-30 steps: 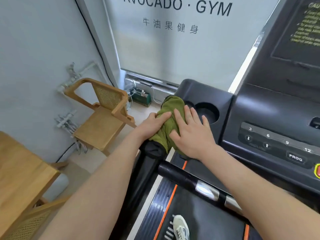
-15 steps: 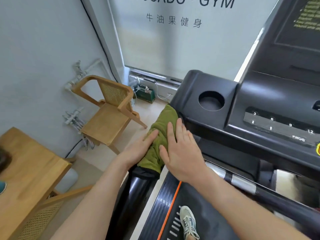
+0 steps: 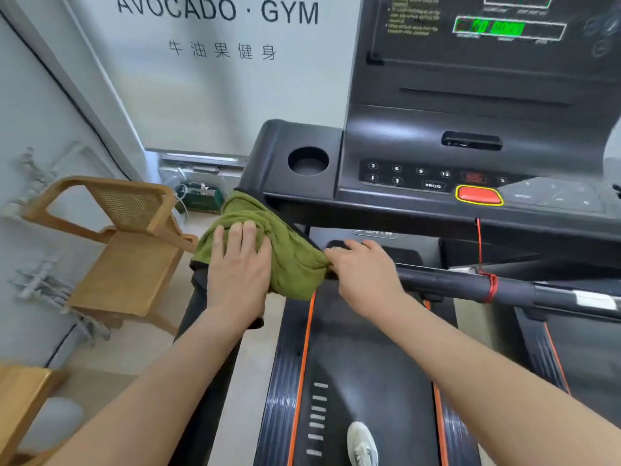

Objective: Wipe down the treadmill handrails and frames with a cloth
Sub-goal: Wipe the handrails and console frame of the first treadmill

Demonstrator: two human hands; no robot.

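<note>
The green cloth lies bunched over the top of the treadmill's left handrail, just below the left front corner of the black console and its round cup holder. The left hand presses flat on the cloth's left part with fingers spread, while the right hand pinches the cloth's right end between thumb and curled fingers, beside the front crossbar. A wooden chair stands well apart by the wall on the left, and a white shoe rests on the running belt.
</note>
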